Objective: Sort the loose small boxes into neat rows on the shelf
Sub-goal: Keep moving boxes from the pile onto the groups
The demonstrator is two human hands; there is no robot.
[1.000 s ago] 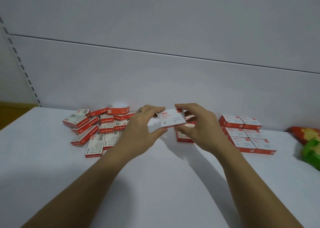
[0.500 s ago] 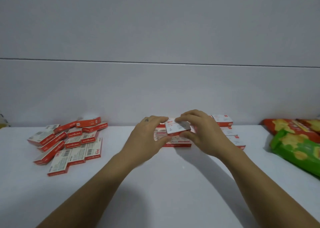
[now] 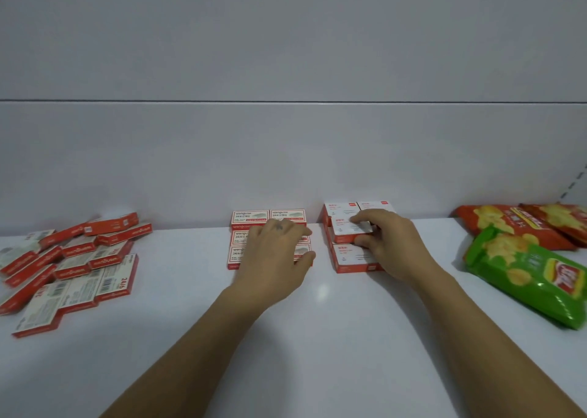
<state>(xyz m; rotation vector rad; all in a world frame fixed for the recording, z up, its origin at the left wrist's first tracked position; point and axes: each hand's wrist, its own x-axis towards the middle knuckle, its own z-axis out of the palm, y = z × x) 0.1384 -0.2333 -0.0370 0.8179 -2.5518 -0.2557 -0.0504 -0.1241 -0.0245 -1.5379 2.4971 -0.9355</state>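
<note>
The flat white shelf [image 3: 301,338] lies before you, with the loose heap of small red-and-white cardboard boxes [image 3: 73,265] at its left and a glossy green crisp bag [image 3: 524,271] at its right. Your left hand [image 3: 273,258] lies loosely spread over the tidy centre block of red-edged boxes [image 3: 251,217] — your right hand [image 3: 394,249] pinches one white-topped small box [image 3: 346,227], in the middle row of the neighbouring block [image 3: 352,258].

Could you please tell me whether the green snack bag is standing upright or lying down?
Lying down: the green snack bag lies on the shelf, printed face up.
</note>
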